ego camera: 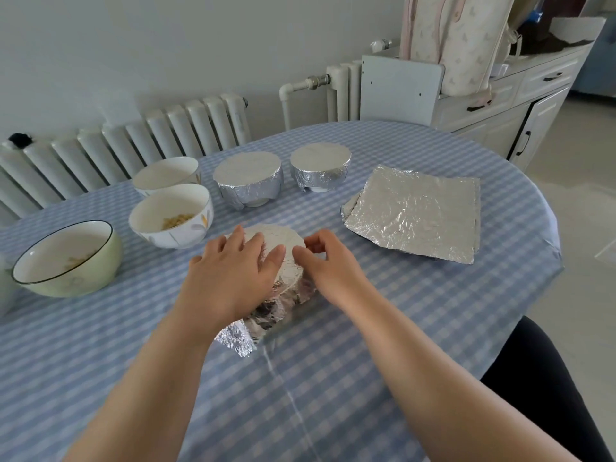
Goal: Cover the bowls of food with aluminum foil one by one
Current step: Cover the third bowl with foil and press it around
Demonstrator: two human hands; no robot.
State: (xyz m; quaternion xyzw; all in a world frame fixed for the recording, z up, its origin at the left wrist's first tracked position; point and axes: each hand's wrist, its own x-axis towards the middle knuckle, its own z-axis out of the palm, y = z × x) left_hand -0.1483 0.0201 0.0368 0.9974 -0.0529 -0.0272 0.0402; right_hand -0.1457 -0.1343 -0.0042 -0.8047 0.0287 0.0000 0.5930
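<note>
A bowl under foil [283, 248] is seen on the checked bench [400, 328], and every other place is given relative to it. The left hand [230, 271] is laid flat on its foil top, fingers straight and spread, the grip open and pressing. The right hand [328, 261] is set against the bowl's right edge, where the foil rim is pinched between curled fingers and thumb. At the near side of the bowl, a loose corner of foil is left sticking out onto the bench. Behind the bowl, two foil-covered bowls [248, 180] [320, 166] are stood side by side. To its left, three uncovered bowls are placed: a white one holding yellow food [171, 216], another white one [166, 176] behind that, and a green one [68, 260] furthest left. To the right and slightly behind, a stack of foil sheets [413, 213] is laid flat.
</note>
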